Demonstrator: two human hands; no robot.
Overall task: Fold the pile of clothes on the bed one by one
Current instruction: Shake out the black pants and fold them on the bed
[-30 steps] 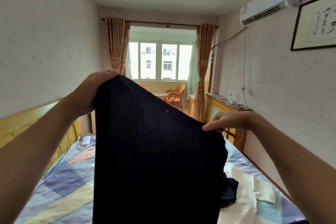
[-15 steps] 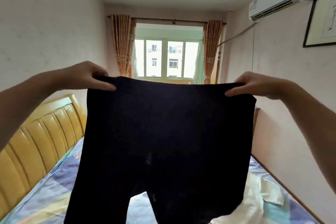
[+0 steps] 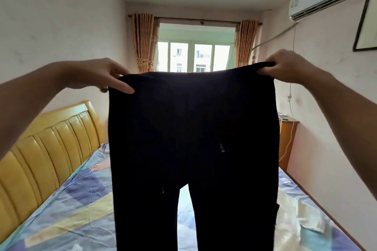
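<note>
Right now the dark trousers (image 3: 193, 138) hang straight down from the grip, waistband stretched level between the two hands, long axis vertical, both legs dropping out of sight below. The left hand (image 3: 102, 74) pinches one corner of the waistband, the right hand (image 3: 285, 66) pinches the other, each closed on the cloth at about the same height, neither nearer. Beneath the trousers lies the bed (image 3: 67, 210) with its patchwork sheet, a pale garment (image 3: 299, 216) below the right hand. Folding leg onto leg looks like the next job, I'd guess.
</note>
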